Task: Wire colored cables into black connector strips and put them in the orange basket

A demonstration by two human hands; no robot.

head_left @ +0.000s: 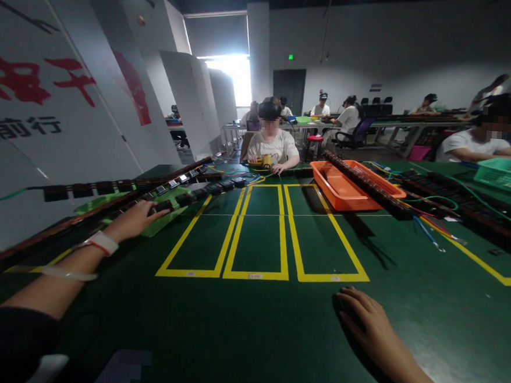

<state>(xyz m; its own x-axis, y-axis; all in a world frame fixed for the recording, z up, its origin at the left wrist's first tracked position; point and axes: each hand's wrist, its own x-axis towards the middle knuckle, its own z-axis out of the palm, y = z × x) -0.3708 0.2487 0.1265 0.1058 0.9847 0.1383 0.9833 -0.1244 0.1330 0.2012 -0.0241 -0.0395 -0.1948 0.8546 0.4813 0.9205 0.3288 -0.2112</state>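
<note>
My left hand (131,222) reaches over a light green basket (163,223) on the left of the table. Its fingers are closed on a small black block (161,207) with a reddish part, at the end of a row of similar dark blocks (212,189). A long strip of dark modules (172,184) lies across the basket, beside the hand. My right hand (367,316) rests palm down on the green table, below the right yellow-taped rectangle (332,277). Its fingers are stretched out and it holds nothing.
An orange basket (346,201) stands at the right back, with a long dark strip (365,184) across it. More strips and coloured cables (430,233) lie to the right, near a teal basket (508,174). Opposite sits a person (274,146) beside a yellow tool (266,162).
</note>
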